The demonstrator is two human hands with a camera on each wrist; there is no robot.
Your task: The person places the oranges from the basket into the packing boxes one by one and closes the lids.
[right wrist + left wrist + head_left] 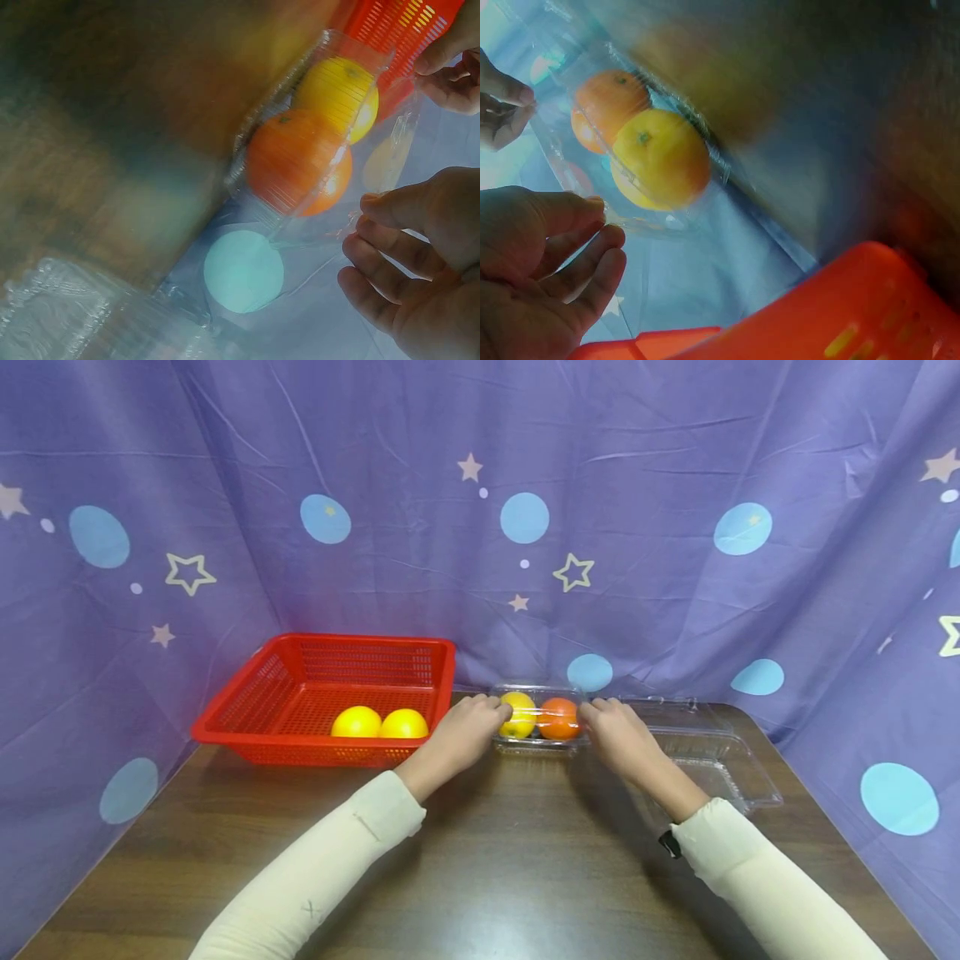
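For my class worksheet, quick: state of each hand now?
Left hand: closed, pinching the clear container at its left end.
Right hand: closed, pinching the clear container at its right end.

Looks like a small curtained-off booth, set up around a brown wood-grained table. Walled at the back and both sides by a purple curtain printed with stars and blue spots. Cannot be pinned down as home, office or lab behind that curtain.
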